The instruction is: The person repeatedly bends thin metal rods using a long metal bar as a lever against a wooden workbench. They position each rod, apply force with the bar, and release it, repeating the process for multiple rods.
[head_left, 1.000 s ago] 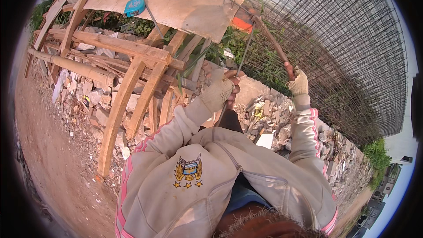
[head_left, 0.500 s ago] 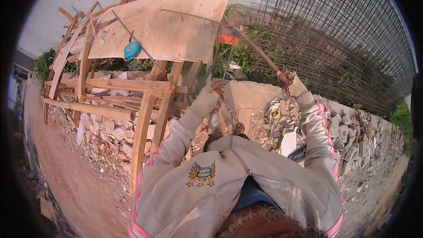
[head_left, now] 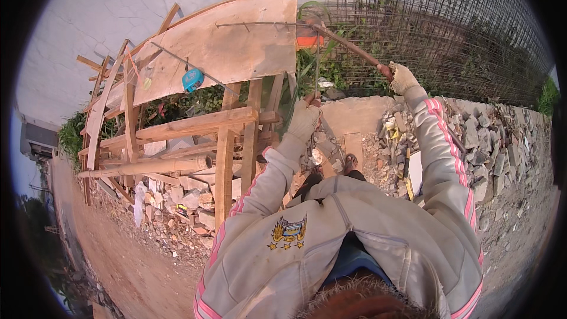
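My gloved right hand (head_left: 403, 78) is wrapped round a thick rusty metal bar (head_left: 354, 46), which slants up and left to the board's right edge. My gloved left hand (head_left: 305, 117) is closed round the lower end of a thin steel rod (head_left: 317, 62) that rises to the bar's far end. From that same end a thin rod (head_left: 260, 23) runs left over the wooden board (head_left: 254, 53). Whether the two rod lengths are one bent piece, I cannot tell. A second straight rod (head_left: 195, 66) lies across the board, beside a blue tape measure (head_left: 192, 80).
A timber frame (head_left: 224, 159) supports the board, with a bamboo pole (head_left: 147, 167) low on it. Steel mesh sheets (head_left: 449, 41) lean at the far right above weeds. An orange object (head_left: 308, 41) is behind the bar. Rubble (head_left: 484, 142) lies along a low wall at right.
My right hand has swung the rusty bar's near end upward, away from me. My left hand keeps its hold on the rod. The whole view has shifted somewhat.
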Demonstrator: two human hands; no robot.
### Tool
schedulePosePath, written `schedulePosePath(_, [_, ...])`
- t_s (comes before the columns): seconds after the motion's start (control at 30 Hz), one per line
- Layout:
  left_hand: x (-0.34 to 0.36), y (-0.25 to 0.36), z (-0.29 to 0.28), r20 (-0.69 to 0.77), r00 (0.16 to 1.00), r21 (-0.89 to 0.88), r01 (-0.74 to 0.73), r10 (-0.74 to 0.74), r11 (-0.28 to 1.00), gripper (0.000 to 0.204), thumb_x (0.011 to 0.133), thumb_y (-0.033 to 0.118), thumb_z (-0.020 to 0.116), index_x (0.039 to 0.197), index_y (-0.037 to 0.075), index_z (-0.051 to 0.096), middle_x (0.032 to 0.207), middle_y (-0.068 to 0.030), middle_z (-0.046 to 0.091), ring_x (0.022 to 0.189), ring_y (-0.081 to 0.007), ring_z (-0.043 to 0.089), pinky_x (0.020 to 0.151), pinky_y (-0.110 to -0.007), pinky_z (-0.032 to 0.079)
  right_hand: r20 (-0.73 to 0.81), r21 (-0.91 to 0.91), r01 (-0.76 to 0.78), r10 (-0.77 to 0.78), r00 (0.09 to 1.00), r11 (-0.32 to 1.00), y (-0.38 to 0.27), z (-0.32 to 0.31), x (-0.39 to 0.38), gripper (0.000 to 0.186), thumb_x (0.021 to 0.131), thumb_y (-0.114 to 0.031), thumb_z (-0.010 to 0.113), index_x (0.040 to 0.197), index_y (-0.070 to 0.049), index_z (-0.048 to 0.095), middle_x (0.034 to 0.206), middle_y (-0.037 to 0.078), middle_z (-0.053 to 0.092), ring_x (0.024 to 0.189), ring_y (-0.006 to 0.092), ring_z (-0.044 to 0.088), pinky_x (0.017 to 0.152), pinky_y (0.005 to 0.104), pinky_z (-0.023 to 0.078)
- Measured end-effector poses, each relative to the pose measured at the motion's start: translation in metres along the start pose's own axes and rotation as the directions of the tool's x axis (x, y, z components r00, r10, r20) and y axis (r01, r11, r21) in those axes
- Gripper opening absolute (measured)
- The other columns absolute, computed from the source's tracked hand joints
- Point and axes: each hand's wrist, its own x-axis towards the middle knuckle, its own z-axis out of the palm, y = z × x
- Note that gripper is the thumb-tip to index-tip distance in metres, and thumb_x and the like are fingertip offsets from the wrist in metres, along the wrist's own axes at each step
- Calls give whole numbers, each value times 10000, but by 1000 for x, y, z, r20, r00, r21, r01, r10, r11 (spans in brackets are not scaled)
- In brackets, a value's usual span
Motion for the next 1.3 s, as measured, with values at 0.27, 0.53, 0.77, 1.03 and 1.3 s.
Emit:
schedulePosePath(0.27, [10,-5,-50,-15,893,607,-349,450,713,474,813,140,602,1270,19,626,847,-232,663,815,-349,667,735,-416,514,-46,-83,-112,109,993,990,-37,20,-28,648,980,-619,428,1173,-31,619,1093,258,679,1084,429,632,895,512,507])
schedulePosePath(0.53, [49,-3,-72,146,949,17,-285,280,958,198,906,92,546,1032,-4,665,736,-76,611,668,-190,616,578,-360,471,-97,88,-132,140,985,987,-33,32,-14,713,937,-688,480,1063,-6,643,894,215,688,879,404,651,797,480,476])
schedulePosePath(0.77, [35,19,-101,235,839,710,-493,492,502,287,834,103,595,1090,-1,675,721,-79,637,659,-170,601,607,-328,475,-82,15,-228,228,970,974,-68,43,-37,668,987,-633,385,1177,-48,647,1127,238,683,1105,435,623,919,523,497])
schedulePosePath(1.03, [26,47,-124,262,905,625,-423,334,656,274,826,141,608,1055,12,686,757,-115,627,659,-210,606,618,-332,474,-147,34,-241,243,959,970,-96,58,-53,706,967,-666,372,1137,-47,666,1108,263,679,1088,446,627,904,553,500])
schedulePosePath(1.3, [25,19,-109,224,834,664,-509,504,548,298,861,120,611,1115,-21,675,625,-113,536,605,-250,585,726,-363,506,-121,133,-159,176,977,978,-66,52,-53,693,930,-668,487,1032,1,641,938,277,687,969,461,650,824,494,501])
